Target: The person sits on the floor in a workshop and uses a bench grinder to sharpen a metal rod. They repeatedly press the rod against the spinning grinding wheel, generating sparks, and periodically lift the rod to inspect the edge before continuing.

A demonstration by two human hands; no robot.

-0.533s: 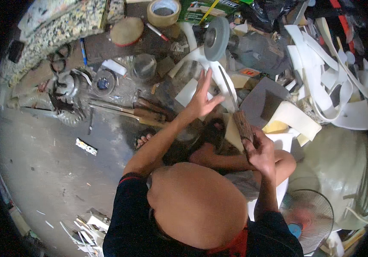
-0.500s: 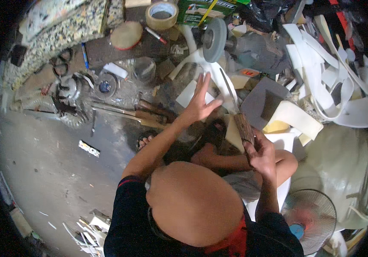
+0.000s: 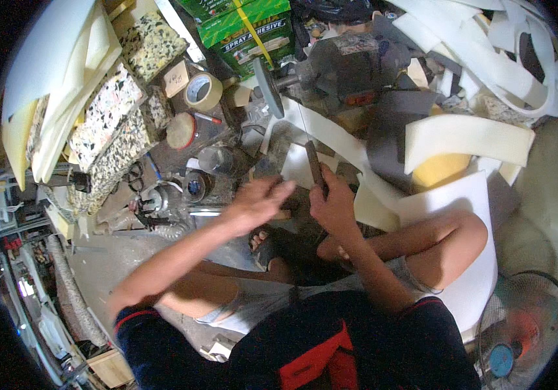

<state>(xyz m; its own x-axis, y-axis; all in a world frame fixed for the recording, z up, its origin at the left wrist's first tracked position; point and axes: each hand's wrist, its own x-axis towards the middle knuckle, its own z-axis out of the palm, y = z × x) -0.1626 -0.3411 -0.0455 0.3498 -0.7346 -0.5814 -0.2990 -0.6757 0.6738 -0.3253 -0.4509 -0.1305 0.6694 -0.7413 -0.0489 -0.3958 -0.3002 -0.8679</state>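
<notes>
Gripping a slim, dark-handled metal knife (image 3: pixel 311 148) in right hand (image 3: pixel 332 203) fingers; probably light, stiff, safest by its handle (image 3: pixel 315 166); with blurred left hand (image 3: pixel 256 203) seemingly empty, loosely spread.

Cluttered workshop in pale light.
Grey floor (image 3: pixel 97 260) shows left of centre; loaded shelving (image 3: pixel 17 227) lines the left edge, with a wooden box (image 3: pixel 111 369) at lower left. Foam sheets (image 3: pixel 58 78) stand at upper left, a round caged fan (image 3: pixel 529 335) at lower right.
</notes>
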